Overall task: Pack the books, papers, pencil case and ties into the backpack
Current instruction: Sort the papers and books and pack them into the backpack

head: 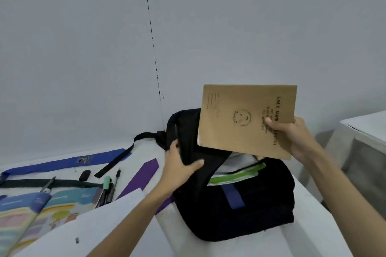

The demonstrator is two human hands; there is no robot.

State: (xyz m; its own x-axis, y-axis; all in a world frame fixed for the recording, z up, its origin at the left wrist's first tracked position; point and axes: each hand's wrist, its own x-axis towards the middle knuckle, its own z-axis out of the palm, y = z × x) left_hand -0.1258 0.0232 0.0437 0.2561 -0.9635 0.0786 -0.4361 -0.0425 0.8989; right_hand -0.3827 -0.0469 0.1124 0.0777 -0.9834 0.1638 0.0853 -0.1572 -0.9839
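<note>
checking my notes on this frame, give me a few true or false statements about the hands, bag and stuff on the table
1. The right hand holds a brown book above the backpack. True.
2. The left hand rests flat on the table. False: it grips the backpack's open flap.
3. The backpack is zipped shut. False: it is open, with a green-edged book and papers showing inside.
4. A blue tie and a purple tie lie on the table left of the backpack. True.
5. The pens are already in the backpack. False: they lie on the table by an open colourful book.
</note>
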